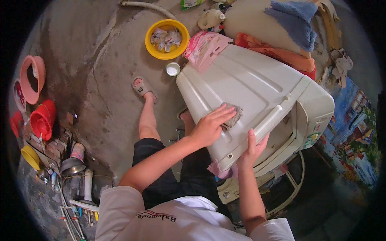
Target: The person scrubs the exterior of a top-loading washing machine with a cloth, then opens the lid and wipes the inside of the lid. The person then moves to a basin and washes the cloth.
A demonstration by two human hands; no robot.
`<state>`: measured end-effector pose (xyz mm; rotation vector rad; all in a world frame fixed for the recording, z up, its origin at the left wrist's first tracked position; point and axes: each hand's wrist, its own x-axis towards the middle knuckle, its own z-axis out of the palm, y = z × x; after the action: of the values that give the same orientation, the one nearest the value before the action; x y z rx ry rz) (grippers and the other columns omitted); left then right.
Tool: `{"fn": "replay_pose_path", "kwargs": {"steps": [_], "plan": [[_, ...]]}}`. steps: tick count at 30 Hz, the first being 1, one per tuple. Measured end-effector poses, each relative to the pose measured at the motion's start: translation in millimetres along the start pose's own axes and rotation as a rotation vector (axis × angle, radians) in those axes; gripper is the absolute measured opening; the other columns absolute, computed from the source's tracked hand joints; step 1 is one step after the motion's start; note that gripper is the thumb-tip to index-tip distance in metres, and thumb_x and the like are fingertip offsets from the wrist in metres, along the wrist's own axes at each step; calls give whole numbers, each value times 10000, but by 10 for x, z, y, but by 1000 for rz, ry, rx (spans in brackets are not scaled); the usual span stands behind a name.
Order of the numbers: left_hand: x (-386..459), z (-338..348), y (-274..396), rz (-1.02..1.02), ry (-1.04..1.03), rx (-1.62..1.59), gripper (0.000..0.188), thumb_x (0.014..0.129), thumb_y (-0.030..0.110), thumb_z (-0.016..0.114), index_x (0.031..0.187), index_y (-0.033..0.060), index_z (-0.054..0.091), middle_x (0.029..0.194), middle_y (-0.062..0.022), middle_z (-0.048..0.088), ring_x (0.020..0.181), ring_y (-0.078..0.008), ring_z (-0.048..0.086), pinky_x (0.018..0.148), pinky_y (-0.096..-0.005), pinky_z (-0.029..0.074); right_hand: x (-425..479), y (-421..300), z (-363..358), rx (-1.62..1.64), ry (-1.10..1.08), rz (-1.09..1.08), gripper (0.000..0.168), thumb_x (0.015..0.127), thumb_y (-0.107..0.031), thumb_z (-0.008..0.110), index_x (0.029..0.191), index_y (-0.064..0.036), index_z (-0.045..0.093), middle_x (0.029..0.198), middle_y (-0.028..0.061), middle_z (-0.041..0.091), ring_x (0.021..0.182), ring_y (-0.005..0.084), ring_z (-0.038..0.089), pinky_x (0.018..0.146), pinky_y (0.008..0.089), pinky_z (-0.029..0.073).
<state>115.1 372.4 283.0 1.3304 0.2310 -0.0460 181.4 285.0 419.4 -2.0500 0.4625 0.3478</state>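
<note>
A large off-white plastic appliance casing (241, 79) with moulded grooves lies tilted before me, its open side facing right. My left hand (208, 128) rests on its grooved panel, fingers over a folded grey cloth (235, 116) pressed against the surface. At the near right edge, my right hand (252, 149) grips the raised rim (268, 120), thumb on top and fingers around the inner side. Pink patterned plastic (208, 49) lies over the far left corner. Below the near corner, a pinkish cloth (221, 169) shows partly.
A yellow basin (167, 55) with wet laundry and a small tub of white contents (173, 69) stand beyond the casing. Orange fabric (277, 55) and a blue towel (298, 22) lie at upper right. A red bucket (43, 120), pink basin (40, 75) and pipes (68, 220) are at left.
</note>
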Motion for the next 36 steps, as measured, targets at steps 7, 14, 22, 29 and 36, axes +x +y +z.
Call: {"fn": "replay_pose_path", "kwargs": {"steps": [7,14,22,29,36], "plan": [[152,-29,-582,-124,102,27,679,764,-105,432,1417,40,545,1471,-175,529,1437,-360,409,1197,-435,341,13,88,-49,-29,31,-46,539,931,-125,686,1387,19,437,1229,109,569,1085,191,550,976,335,441],[493,-100,-1319,-367,183,168,575,826,-8,467,1391,35,559,1416,-203,566,1319,-370,528,1125,-420,406,23,121,-48,21,-8,-48,544,930,-166,702,1360,36,438,1237,120,558,1105,203,539,1008,348,419],[740,7,-1759,-542,318,432,574,825,65,509,1395,73,573,1313,-230,626,1214,-404,589,1048,-448,459,31,149,-23,115,-74,-82,581,936,-122,692,1409,50,403,1290,143,539,1184,224,520,1059,351,383],[707,-2,-1168,-578,216,353,573,810,67,547,1381,89,597,1246,-229,663,1170,-409,616,1025,-448,477,30,115,-65,35,-47,-76,591,920,-114,701,1406,52,409,1285,150,549,1168,227,529,1051,350,392],[408,-38,-321,-293,38,141,638,793,-54,510,1419,59,553,1430,-194,566,1354,-351,516,1128,-397,417,22,85,-78,33,-13,-13,575,918,-136,703,1387,39,420,1257,132,552,1144,215,533,1022,350,412]]}}
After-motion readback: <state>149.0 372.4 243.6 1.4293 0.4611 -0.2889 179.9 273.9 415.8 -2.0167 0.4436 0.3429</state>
